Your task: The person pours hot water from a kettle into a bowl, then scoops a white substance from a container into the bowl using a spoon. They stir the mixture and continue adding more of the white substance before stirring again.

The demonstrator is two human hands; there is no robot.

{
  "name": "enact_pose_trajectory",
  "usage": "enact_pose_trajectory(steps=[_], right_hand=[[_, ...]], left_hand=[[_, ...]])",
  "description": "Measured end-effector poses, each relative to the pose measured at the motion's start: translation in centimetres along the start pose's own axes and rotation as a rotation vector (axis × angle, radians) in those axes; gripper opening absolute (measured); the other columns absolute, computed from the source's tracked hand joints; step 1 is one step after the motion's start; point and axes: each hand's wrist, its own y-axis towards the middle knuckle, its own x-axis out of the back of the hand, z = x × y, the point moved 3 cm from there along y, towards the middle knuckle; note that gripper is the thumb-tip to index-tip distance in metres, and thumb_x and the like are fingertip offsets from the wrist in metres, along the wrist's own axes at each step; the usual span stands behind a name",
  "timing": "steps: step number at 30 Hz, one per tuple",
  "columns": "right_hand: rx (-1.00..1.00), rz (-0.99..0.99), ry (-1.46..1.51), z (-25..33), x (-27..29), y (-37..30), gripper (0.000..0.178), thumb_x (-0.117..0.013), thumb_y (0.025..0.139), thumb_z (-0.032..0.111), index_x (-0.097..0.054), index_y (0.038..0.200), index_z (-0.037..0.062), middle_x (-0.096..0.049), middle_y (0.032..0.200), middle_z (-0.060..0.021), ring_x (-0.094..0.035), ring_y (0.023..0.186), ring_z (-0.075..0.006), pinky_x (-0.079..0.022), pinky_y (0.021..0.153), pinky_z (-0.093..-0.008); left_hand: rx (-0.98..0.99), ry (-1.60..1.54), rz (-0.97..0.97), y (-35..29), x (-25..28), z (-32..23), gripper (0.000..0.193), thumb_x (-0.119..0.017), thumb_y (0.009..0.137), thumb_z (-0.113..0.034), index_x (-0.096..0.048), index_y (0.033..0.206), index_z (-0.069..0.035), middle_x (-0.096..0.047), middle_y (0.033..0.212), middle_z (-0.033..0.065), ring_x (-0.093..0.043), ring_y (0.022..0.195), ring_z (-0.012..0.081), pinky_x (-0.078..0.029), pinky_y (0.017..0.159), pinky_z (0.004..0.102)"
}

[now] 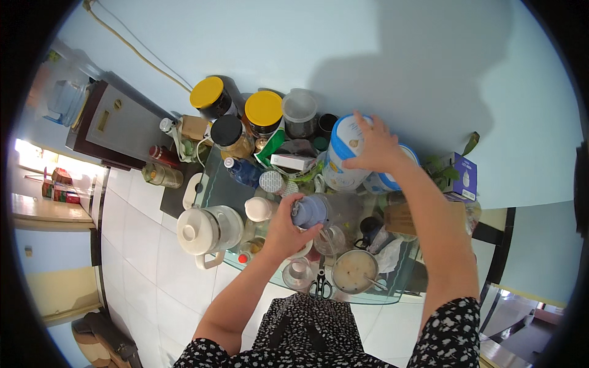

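My left hand point(284, 232) is wrapped round the lavender lid of a bottle point(311, 211) with a smoky see-through body, above the middle of the glass table. Farther right, my right hand point(379, 149) grips the upper side of a tall white and blue canister point(343, 167), thumb on its front and fingers over the top. This canister leans a little. A second white and blue canister point(385, 178) stands right behind my right wrist, partly hidden. Close to my left hand is a pale pink-capped bottle point(259, 209).
A glass kettle point(208, 232) stands at the left edge. Jars with yellow lids point(264, 108) and a black-lidded jar point(227, 131) line the wall. Near the front edge lie scissors point(321, 286), beside a pot of pale liquid point(355, 272) and a clear cup point(298, 274). A purple box point(461, 178) is at the right.
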Motion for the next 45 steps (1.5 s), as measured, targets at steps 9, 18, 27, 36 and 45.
enact_pose_trajectory(steps=[9, 18, 27, 36, 45], right_hand=[[0.091, -0.297, -0.046, 2.5, 13.3, -10.5, 0.114, -0.078, 0.052, 0.038, -0.017, 0.147, 0.0189, -0.022, 0.143, -0.0255, -0.024, 0.133, -0.0423, -0.027, 0.105, -0.0526], [-0.092, -0.019, 0.073, 2.2, 16.2, -20.7, 0.113, -0.080, 0.050, 0.032, -0.021, 0.146, 0.0192, -0.022, 0.144, -0.0245, -0.029, 0.128, -0.0475, -0.033, 0.103, -0.0499], [-0.262, 0.172, 0.113, -2.8, 11.5, -32.1, 0.118, -0.082, 0.048, 0.034, -0.018, 0.146, 0.0194, -0.012, 0.147, -0.0203, -0.023, 0.131, -0.0469, -0.033, 0.102, -0.0526], [-0.258, 0.127, 0.044, -12.2, 3.9, -38.6, 0.116, -0.082, 0.049, 0.034, -0.020, 0.145, 0.0162, -0.015, 0.145, -0.0219, -0.025, 0.130, -0.0443, -0.029, 0.103, -0.0518], [-0.019, 0.120, -0.008, -19.8, -9.5, -37.5, 0.116, -0.083, 0.051, 0.039, -0.019, 0.145, 0.0160, -0.014, 0.143, -0.0240, -0.017, 0.133, -0.0431, -0.023, 0.099, -0.0609]], left_hand=[[-0.235, 0.238, 0.007, 7.1, -2.2, -3.1, 0.067, -0.075, 0.070, -0.021, -0.041, 0.126, -0.008, -0.050, 0.121, 0.0161, -0.054, 0.108, 0.0326, -0.048, 0.085, 0.0389], [-0.368, 0.527, 0.042, 14.0, -7.3, -5.1, 0.069, -0.072, 0.072, -0.023, -0.035, 0.129, -0.014, -0.041, 0.131, 0.0144, -0.044, 0.120, 0.0341, -0.051, 0.084, 0.0444], [-0.317, 0.551, 0.155, 14.1, -7.5, -5.0, 0.088, -0.074, 0.072, -0.028, -0.022, 0.142, -0.014, -0.033, 0.139, 0.0174, -0.040, 0.123, 0.0381, -0.044, 0.095, 0.0451], [-0.372, 0.180, -0.212, 5.5, -6.1, -5.8, 0.072, -0.066, 0.078, -0.015, -0.028, 0.139, -0.007, -0.039, 0.129, 0.0205, -0.043, 0.119, 0.0370, -0.037, 0.100, 0.0391], [0.083, -0.031, -0.116, -24.0, -16.8, -4.3, 0.032, -0.059, 0.084, -0.001, -0.051, 0.115, -0.006, -0.057, 0.101, 0.0081, -0.057, 0.087, 0.0200, -0.047, 0.077, 0.0314]])
